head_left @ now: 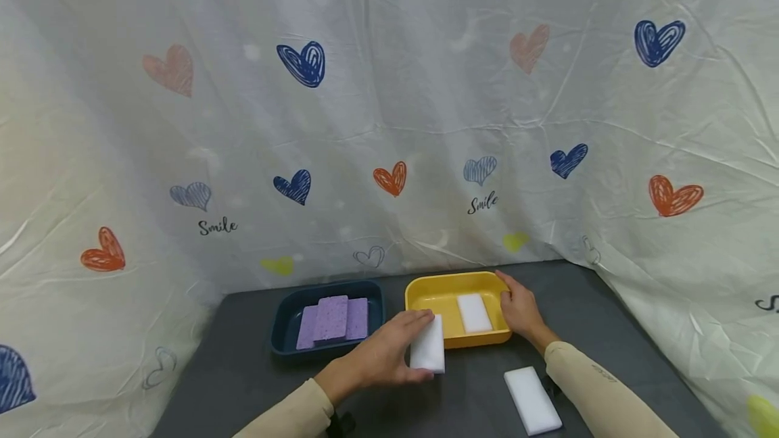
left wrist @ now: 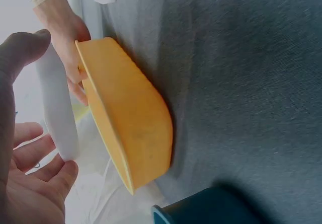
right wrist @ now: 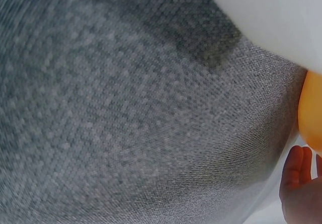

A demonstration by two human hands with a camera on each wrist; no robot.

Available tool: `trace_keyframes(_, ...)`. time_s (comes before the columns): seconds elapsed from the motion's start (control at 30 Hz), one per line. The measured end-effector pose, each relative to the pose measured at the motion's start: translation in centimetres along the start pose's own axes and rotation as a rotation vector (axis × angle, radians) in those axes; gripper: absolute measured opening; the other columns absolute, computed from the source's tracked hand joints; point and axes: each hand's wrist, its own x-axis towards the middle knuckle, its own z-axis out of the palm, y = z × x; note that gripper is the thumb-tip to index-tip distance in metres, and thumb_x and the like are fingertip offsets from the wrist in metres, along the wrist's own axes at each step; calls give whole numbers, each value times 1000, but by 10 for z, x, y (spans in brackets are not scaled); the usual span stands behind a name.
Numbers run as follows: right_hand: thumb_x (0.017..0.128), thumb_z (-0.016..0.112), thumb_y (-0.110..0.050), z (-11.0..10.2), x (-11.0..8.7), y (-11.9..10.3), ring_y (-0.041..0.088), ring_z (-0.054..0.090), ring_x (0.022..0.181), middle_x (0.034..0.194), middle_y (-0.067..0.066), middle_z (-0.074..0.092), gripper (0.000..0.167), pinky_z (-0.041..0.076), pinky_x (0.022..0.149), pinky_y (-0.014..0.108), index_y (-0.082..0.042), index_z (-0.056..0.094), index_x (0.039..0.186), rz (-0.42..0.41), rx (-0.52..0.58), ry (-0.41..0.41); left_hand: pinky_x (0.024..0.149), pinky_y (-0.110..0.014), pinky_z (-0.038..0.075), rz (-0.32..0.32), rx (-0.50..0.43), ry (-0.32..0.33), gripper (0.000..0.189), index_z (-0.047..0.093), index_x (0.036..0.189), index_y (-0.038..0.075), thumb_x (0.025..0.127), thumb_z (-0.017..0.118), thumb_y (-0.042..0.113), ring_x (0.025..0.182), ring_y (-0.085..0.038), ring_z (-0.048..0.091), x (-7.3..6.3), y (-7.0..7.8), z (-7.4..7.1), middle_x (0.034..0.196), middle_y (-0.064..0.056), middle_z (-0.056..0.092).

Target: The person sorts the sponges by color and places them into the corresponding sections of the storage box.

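Observation:
My left hand (head_left: 388, 351) grips a white sponge block (head_left: 431, 350) between thumb and fingers, just in front of a yellow plastic tray (head_left: 431, 297). In the left wrist view the held block (left wrist: 56, 100) is edge-on, raised above the table beside the tray's wall (left wrist: 133, 108). My right hand (head_left: 521, 308) holds the yellow tray by its right side, fingers along the rim. Inside that tray lies another white block (head_left: 473, 313). A third white block (head_left: 532, 400) lies on the table near my right forearm.
Left of the yellow tray stands a dark blue tray (head_left: 282, 316) with several purple sponges (head_left: 332, 318) in it. The dark grey tabletop (head_left: 243, 357) ends at the back against a white curtain (head_left: 341, 120) printed with hearts.

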Motion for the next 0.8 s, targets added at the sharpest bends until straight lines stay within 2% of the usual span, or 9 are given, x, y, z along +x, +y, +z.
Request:
trace_keyframes(0.07, 111, 40, -6, 0, 0, 0, 27, 62, 90, 151, 25, 64, 54, 50, 92, 44, -5, 48, 165, 4, -2, -2, 125, -46, 44, -10, 14, 20, 96, 42, 169, 16, 92, 87, 51, 154, -26, 50, 4, 0, -1, 173, -2, 45)
trace_keyframes(0.17, 111, 41, -6, 0, 1, 0, 23, 54, 73, 123, 26, 70, 54, 49, 85, 41, -5, 47, 165, 14, 9, -9, 124, -47, 45, -35, 35, 41, 96, 42, 169, 14, 92, 87, 50, 154, -27, 50, 12, 0, -2, 172, -5, 46)
trace_keyframes(0.3, 111, 41, -5, -1, 0, 0, 20, 49, 69, 114, 26, 68, 54, 48, 83, 39, -5, 47, 165, 13, 10, -12, 124, -48, 46, -85, 51, 55, 95, 44, 168, 13, 91, 88, 48, 152, -29, 51, 23, 0, -2, 171, -7, 47)
trace_keyframes(0.37, 111, 41, -5, -1, 0, 1, 19, 50, 71, 126, 26, 70, 54, 48, 85, 39, -4, 48, 164, 8, 5, -6, 124, -48, 46, -102, 60, 62, 95, 44, 167, 12, 91, 88, 48, 152, -29, 51, 29, -1, -1, 172, -8, 46)
trace_keyframes(0.5, 111, 40, -5, -1, 1, 2, 22, 50, 69, 129, 27, 70, 54, 47, 82, 39, -5, 48, 164, 13, 17, -6, 123, -48, 47, -118, 64, 78, 94, 44, 168, 12, 92, 87, 47, 151, -30, 51, 39, -2, -1, 172, -9, 45)
trace_keyframes(0.67, 111, 41, -5, 0, 2, 4, 24, 57, 80, 149, 25, 65, 54, 49, 89, 41, -5, 49, 164, 8, 2, 3, 124, -47, 47, -100, 84, 94, 91, 47, 165, 7, 93, 85, 49, 149, -30, 53, 52, -6, 0, 169, -12, 48)
trace_keyframes(0.73, 110, 41, -4, 1, 3, 5, 23, 57, 80, 157, 25, 60, 54, 49, 89, 41, -5, 49, 164, 2, 1, 8, 124, -48, 46, -100, 93, 90, 91, 47, 164, 6, 93, 85, 49, 150, -30, 52, 58, -8, 0, 169, -14, 49)
trace_keyframes(0.8, 110, 41, -4, 1, 3, 5, 22, 54, 73, 149, 25, 65, 54, 49, 84, 39, -5, 49, 164, 2, 8, 7, 125, -49, 45, -112, 89, 80, 92, 47, 164, 5, 93, 85, 48, 152, -31, 51, 63, -10, 1, 169, -15, 49)
